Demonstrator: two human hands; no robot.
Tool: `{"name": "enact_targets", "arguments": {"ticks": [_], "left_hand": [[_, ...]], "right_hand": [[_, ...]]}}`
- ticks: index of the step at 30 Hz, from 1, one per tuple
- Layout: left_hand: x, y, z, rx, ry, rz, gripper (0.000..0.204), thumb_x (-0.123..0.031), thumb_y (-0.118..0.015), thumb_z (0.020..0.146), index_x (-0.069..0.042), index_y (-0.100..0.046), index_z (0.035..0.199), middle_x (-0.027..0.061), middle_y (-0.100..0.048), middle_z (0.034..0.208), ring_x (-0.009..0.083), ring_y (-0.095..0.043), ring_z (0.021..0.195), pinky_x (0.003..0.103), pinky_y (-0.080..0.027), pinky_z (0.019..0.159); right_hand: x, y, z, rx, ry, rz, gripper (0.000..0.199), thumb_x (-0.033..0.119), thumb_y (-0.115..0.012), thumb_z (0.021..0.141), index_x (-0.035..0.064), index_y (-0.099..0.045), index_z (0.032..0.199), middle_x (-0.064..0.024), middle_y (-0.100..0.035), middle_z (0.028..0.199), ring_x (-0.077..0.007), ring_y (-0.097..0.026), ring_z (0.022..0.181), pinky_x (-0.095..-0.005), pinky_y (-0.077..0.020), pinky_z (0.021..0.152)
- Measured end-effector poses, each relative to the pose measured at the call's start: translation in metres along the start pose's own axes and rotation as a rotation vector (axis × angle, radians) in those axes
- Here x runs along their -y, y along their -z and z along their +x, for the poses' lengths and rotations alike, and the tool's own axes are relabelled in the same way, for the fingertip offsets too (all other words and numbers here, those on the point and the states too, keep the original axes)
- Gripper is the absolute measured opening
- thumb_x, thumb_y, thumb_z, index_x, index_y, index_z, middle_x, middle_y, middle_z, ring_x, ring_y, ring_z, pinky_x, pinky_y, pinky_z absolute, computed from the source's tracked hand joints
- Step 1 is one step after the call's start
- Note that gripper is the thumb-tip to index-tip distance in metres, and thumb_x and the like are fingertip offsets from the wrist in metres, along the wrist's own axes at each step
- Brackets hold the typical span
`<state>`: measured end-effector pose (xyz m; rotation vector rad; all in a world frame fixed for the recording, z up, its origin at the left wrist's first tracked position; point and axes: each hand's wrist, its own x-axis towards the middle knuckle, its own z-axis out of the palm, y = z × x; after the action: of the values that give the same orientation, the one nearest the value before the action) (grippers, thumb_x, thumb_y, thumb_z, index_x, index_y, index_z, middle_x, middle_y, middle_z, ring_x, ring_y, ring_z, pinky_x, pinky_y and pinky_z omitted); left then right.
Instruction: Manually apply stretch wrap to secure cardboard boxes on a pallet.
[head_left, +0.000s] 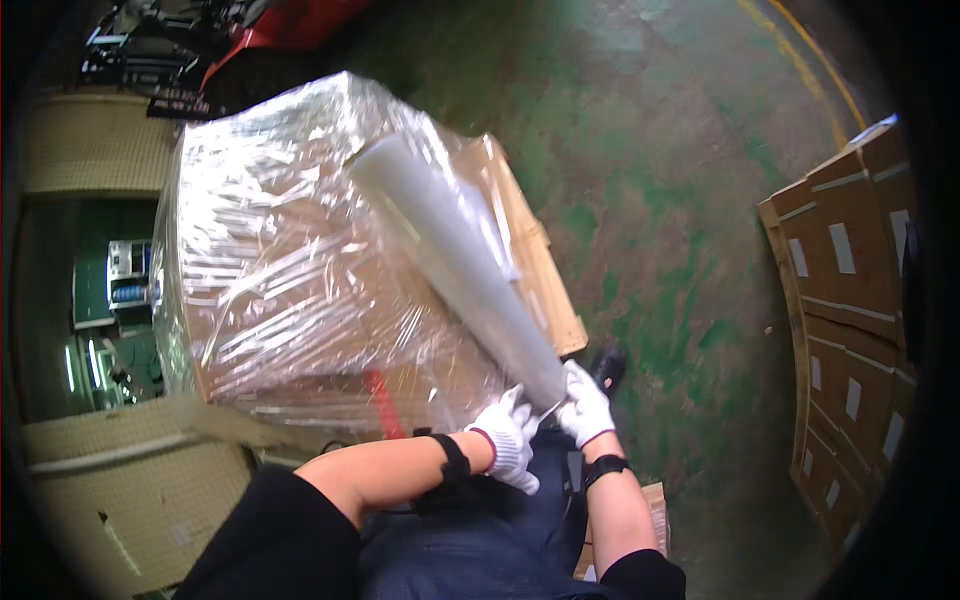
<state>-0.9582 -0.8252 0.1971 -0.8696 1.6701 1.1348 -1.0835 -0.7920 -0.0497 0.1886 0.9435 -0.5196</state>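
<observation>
A long, pale roll of stretch film [450,255] slants across the side of a film-wrapped stack of cartons [285,280], its far end resting near the stack's upper right. At its near end, my gloved right hand [585,405] closes round the roll from the right. Just left of it, my gloved left hand [509,437] grips at the same end, one finger pointing up along the roll and others curled lower down. Clear, shiny film covers the cartons, with a red strip [383,402] showing low on the near side. The roll's underside is hidden.
Under the stack, a wooden pallet [545,270] juts out to the right. More brown cartons [850,290] with white labels stand at the far right. A red machine [295,25] sits at the upper left. The green floor [660,200] is worn; a dark shoe [609,368] stands near the pallet corner.
</observation>
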Motion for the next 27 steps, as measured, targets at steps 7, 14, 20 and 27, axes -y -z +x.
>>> {"name": "enact_targets", "arguments": {"ticks": [7, 14, 20, 27], "left_hand": [[0.119, 0.034, -0.117, -0.834, 0.085, 0.323, 0.063, -0.042, -0.066, 0.086, -0.01, -0.054, 0.139, 0.0091, -0.052, 0.142, 0.027, -0.063, 0.105, 0.046, -0.045, 0.093], [0.182, 0.008, -0.196, -0.342, 0.519, 0.074, 0.051, -0.056, -0.06, 0.091, -0.023, -0.062, 0.131, 0.0108, -0.057, 0.138, 0.0341, -0.064, 0.113, 0.049, -0.054, 0.095], [0.207, 0.067, -0.184, -0.638, 0.754, -0.424, 0.042, -0.048, -0.064, 0.095, -0.011, -0.071, 0.113, 0.0113, -0.073, 0.098, 0.0255, -0.07, 0.086, 0.039, -0.056, 0.079], [0.264, 0.066, -0.176, -1.582, 0.965, 0.213, 0.057, -0.044, -0.073, 0.088, -0.006, -0.063, 0.129, 0.0159, -0.065, 0.122, 0.0264, -0.059, 0.116, 0.039, -0.046, 0.099]], "right_hand": [[-0.04, 0.07, 0.004, -0.1, 0.168, -0.046, 0.036, 0.001, -0.051, 0.099, -0.0006, -0.059, 0.134, -0.0072, -0.066, 0.119, -0.0182, -0.062, 0.1, -0.0315, -0.0506, 0.093], [0.012, -0.017, -0.083, 0.008, 0.172, -0.004, 0.048, -0.001, -0.053, 0.097, 0.0086, -0.053, 0.144, 0.0095, -0.05, 0.083, -0.0005, -0.041, 0.058, -0.0165, -0.0321, 0.042], [0.032, -0.009, -0.043, 0.109, 0.096, 0.118, 0.062, 0.01, -0.053, 0.102, 0.0071, -0.026, 0.157, -0.0051, -0.056, 0.124, -0.0158, -0.057, 0.107, -0.0409, -0.05, 0.099], [0.007, 0.001, -0.043, 0.019, 0.151, -0.167, 0.057, 0.001, -0.054, 0.099, 0.0042, -0.036, 0.153, -0.001, -0.054, 0.12, -0.0144, -0.054, 0.107, -0.0336, -0.0445, 0.104]]}}
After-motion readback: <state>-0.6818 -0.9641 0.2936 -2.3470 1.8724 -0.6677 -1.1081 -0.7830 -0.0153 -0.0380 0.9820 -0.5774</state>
